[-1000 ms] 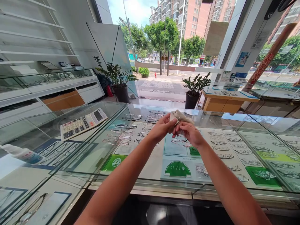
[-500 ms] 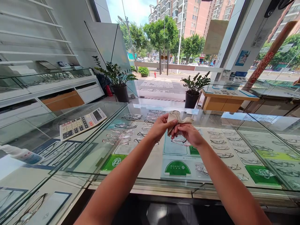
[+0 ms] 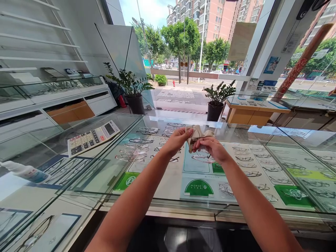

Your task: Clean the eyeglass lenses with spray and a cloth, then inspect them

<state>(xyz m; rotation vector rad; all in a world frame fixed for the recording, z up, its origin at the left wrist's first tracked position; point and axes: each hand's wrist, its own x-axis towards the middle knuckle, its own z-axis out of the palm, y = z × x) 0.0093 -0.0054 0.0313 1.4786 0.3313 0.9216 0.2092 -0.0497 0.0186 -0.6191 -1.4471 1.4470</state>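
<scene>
Over the glass counter, my two hands meet around a beige cloth (image 3: 208,133) and a pair of thin-framed eyeglasses (image 3: 197,132). My left hand (image 3: 179,138) is closed on the cloth, its thumb lying against the lens side of the glasses. Close beside it, my right hand (image 3: 214,148) pinches the glasses by the frame with thumb and fingers. The cloth is bunched behind and partly around the glasses. Most of the frame and the lower fingers of my left hand are hidden in the folds.
Rows of eyeglasses (image 3: 244,159) lie inside the glass display counter (image 3: 162,202) below my hands. On the left stand a large calculator (image 3: 93,138) and a white spray bottle (image 3: 27,172). Potted plants (image 3: 215,111) stand beyond the counter, before the glass door.
My left hand has shifted slightly left and its thumb has moved up along the glasses. The cloth has refolded, with a corner hanging lower. My right hand stays nearly in place.
</scene>
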